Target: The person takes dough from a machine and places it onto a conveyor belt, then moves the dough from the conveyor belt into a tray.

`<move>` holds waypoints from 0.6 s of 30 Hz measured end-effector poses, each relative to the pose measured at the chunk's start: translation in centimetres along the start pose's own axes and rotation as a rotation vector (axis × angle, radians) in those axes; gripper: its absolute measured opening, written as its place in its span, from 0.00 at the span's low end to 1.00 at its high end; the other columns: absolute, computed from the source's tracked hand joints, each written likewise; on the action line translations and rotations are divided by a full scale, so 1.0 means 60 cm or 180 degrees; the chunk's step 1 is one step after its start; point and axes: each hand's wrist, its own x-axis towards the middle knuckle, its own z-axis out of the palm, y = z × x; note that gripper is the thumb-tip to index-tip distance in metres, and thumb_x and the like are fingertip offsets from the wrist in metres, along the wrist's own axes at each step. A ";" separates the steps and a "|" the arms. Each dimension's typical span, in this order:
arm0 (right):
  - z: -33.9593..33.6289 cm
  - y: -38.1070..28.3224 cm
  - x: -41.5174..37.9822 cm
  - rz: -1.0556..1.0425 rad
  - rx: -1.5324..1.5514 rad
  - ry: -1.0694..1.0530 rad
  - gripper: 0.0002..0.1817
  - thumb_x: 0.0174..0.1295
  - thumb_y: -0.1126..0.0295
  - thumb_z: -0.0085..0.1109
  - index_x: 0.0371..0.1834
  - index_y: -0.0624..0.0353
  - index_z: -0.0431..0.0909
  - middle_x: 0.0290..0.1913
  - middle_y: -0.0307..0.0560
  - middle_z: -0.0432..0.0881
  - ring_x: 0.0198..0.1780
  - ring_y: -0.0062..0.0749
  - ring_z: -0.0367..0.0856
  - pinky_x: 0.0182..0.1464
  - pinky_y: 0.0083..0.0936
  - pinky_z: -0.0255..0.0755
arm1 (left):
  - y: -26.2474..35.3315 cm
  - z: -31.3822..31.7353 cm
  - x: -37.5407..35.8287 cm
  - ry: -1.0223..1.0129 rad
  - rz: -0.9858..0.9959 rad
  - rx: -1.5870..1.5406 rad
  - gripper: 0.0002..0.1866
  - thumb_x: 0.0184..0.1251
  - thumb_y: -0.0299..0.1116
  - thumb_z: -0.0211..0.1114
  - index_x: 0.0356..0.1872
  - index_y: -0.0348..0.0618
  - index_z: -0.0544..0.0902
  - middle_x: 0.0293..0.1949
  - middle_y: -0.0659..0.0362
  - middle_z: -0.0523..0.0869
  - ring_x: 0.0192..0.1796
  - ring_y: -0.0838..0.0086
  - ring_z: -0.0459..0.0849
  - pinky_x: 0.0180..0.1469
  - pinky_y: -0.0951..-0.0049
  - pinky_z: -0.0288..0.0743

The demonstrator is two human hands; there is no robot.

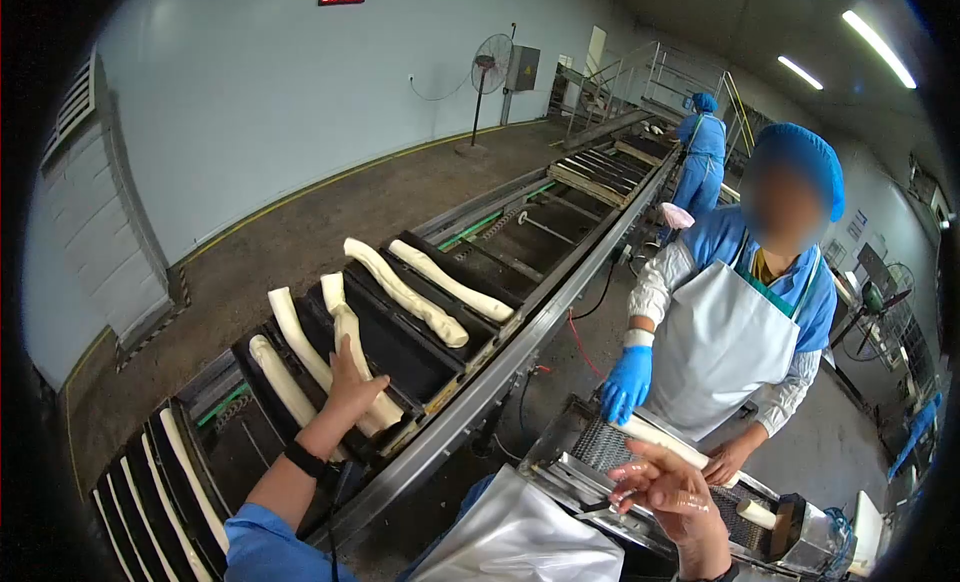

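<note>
My left hand (350, 390) rests on a long pale dough strip (381, 412) that lies in a black tray, with thumb and fingers spread on either side of it. My right hand (672, 497) is raised over the mesh-belt machine (592, 452); its fingers are apart and loosely bent, it looks wet, and nothing is in it. Behind it, a co-worker's gloved hand (627, 384) and bare hand touch a pale dough roll (665, 440) on the mesh. A short dough piece (757, 514) lies farther right on that belt.
A conveyor (430, 460) runs diagonally away, carrying black trays (400, 339) with several dough strips. The co-worker (745, 312) stands across the mesh-belt machine. Farther along stands another person (703, 152). A fan (490, 62) stands by the wall.
</note>
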 end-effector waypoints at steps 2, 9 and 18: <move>-0.048 0.026 -0.024 0.0131 -0.0084 0.0609 0.39 0.52 0.76 0.64 0.72 0.69 0.69 0.56 0.63 0.85 0.52 0.50 0.87 0.54 0.39 0.83 | 0.012 -0.021 -0.014 -0.0198 -0.0111 -0.0366 0.59 0.58 0.35 0.77 0.83 0.41 0.44 0.79 0.29 0.52 0.79 0.40 0.59 0.80 0.53 0.53; -0.118 0.064 -0.039 0.0159 -0.0082 0.1192 0.32 0.51 0.73 0.64 0.63 0.69 0.76 0.50 0.60 0.87 0.48 0.47 0.88 0.50 0.39 0.83 | 0.028 -0.106 -0.019 0.0668 -0.0227 -0.1536 0.48 0.64 0.33 0.73 0.81 0.35 0.55 0.76 0.41 0.67 0.75 0.55 0.69 0.76 0.62 0.63; -0.209 0.129 -0.048 0.0451 -0.0418 0.1452 0.23 0.60 0.81 0.60 0.61 0.68 0.77 0.48 0.53 0.88 0.46 0.40 0.89 0.48 0.31 0.83 | -0.133 -0.095 0.048 0.0947 -0.1404 0.0044 0.48 0.67 0.47 0.72 0.80 0.37 0.56 0.77 0.43 0.60 0.76 0.50 0.66 0.77 0.60 0.63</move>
